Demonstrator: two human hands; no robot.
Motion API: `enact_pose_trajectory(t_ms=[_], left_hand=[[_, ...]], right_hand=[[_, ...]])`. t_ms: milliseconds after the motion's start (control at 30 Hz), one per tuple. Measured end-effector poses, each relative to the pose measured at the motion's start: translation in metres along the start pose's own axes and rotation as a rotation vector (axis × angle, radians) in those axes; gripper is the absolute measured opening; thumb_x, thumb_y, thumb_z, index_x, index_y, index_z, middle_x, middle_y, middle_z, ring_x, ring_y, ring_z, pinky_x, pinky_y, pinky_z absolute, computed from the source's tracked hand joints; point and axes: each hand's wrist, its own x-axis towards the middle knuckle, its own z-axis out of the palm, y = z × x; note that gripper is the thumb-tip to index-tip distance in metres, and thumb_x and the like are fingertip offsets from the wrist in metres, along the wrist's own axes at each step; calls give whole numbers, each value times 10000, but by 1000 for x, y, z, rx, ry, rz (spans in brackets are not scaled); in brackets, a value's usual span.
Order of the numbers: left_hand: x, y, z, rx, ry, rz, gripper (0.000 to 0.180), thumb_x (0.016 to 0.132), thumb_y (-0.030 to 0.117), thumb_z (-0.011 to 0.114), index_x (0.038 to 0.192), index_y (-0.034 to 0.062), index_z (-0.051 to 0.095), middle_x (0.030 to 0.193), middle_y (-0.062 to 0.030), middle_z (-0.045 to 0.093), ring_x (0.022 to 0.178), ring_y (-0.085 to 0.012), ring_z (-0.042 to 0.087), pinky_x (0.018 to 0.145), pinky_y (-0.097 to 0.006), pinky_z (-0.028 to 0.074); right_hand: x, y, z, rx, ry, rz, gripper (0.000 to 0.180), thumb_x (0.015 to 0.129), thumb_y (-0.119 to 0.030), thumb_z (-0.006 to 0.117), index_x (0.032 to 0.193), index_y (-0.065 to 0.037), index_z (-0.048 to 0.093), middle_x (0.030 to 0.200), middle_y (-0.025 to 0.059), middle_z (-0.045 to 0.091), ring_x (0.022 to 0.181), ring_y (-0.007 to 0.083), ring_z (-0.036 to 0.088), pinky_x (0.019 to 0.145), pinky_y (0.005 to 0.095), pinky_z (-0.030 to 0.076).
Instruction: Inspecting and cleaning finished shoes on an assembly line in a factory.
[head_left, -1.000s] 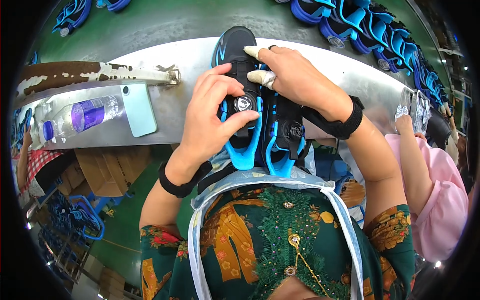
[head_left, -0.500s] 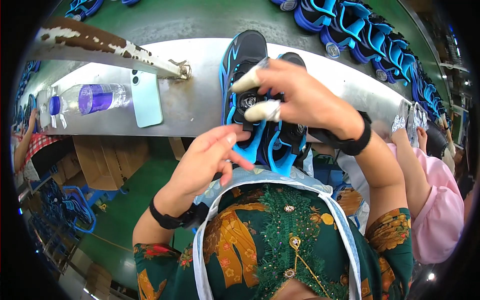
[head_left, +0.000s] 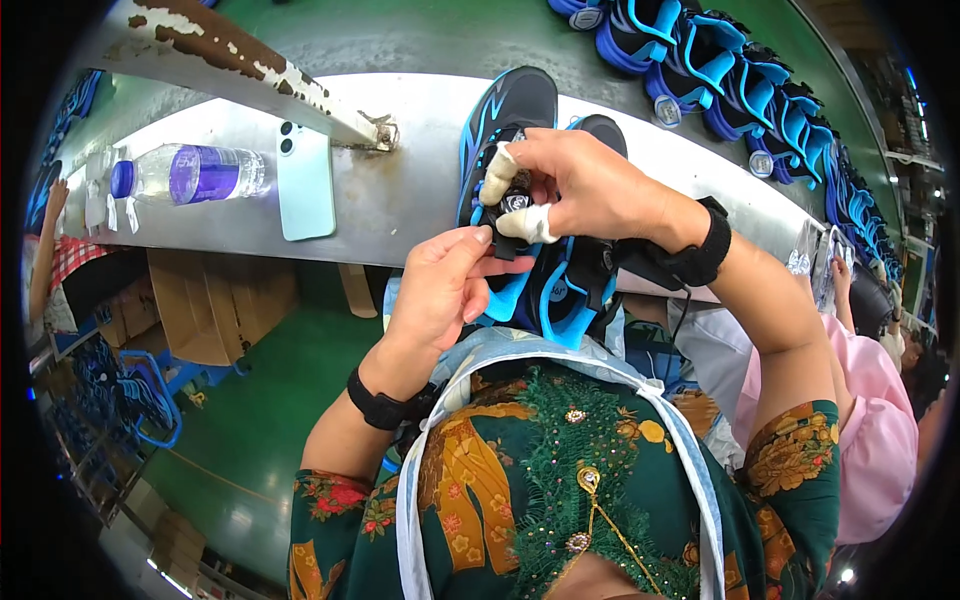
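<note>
A pair of black and blue sneakers lies on the metal bench with toes pointing away from me. On the left sneaker (head_left: pixel 512 95), my right hand (head_left: pixel 605 190) has its thumb and forefinger, both in pale finger covers, closed around the round dial (head_left: pixel 516 203) on the tongue. Just below the dial, my left hand (head_left: pixel 435 285) pinches the black tongue tab between thumb and finger. Beside it, the right sneaker (head_left: pixel 603 130) is partly covered by my right hand and wrist.
A pale green phone (head_left: pixel 306 185) and a clear bottle with a purple label (head_left: pixel 205 173) lie to the left. A chipped metal post (head_left: pixel 270 85) rises from the bench. Several similar sneakers (head_left: pixel 715 75) line the far right. A co-worker's pink sleeve (head_left: pixel 880 420) is at right.
My left hand has moved up and right from loosely spread fingers to a pinch on the tongue tab. My right thumb and forefinger have drawn in around the dial.
</note>
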Motion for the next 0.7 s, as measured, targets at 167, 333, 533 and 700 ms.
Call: enact_pose_trajectory(t_ms=[167, 333, 533, 700], left_hand=[[-5, -2, 10, -5, 10, 58, 265, 1025, 198, 499, 1082, -39, 601, 976, -199, 701, 770, -161, 699, 363, -190, 369], [1, -8, 0, 109, -57, 99, 285, 1027, 194, 497, 1125, -58, 589, 1123, -139, 663, 927, -211, 707, 398, -192, 416], [-25, -3, 12, 542, 3, 375, 313, 1031, 198, 465, 1151, -65, 586, 1070, -190, 674, 714, -161, 680, 514, -242, 499], [-41, 12, 45, 485, -211, -103, 377, 1041, 218, 447, 1218, -103, 536, 1190, -174, 599, 836, -202, 691, 545, -262, 519]], right_hand=[[-20, -6, -5, -72, 0, 37, 346, 811, -119, 717, 1142, -34, 668, 840, 149, 622, 779, 315, 637, 715, 375, 508], [-29, -3, 18, -312, 201, 61, 286, 841, -100, 661, 1120, -38, 679, 844, 156, 625, 810, 364, 640, 706, 436, 509], [-51, 10, -24, 135, 192, 210, 280, 878, -109, 707, 1143, -20, 687, 1035, 69, 716, 934, 116, 632, 836, 277, 501], [-111, 7, -7, 172, 105, 269, 400, 852, -122, 725, 1245, -135, 657, 1010, 78, 636, 915, 172, 601, 823, 324, 485]])
